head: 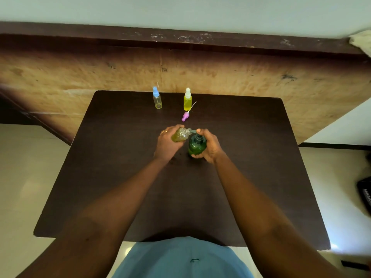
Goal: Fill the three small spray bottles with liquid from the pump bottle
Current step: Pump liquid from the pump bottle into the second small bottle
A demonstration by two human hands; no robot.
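My left hand [167,144] grips an uncapped small spray bottle [180,135] with yellow-green liquid, tilted so its open neck meets the spout of the green pump bottle [196,147]. My right hand [208,145] wraps round the pump bottle, with a finger on top of the pump head. The loose pink spray cap [185,116] with its thin tube lies on the dark table [120,177] just beyond my hands. Further back stand two capped spray bottles: a blue-capped bottle [157,99] with a little liquid at its bottom, and a white-capped bottle [187,101] full of yellow liquid.
A wooden board [80,77] rises behind the table's far edge. A black object [364,194] sits on the pale floor to the right.
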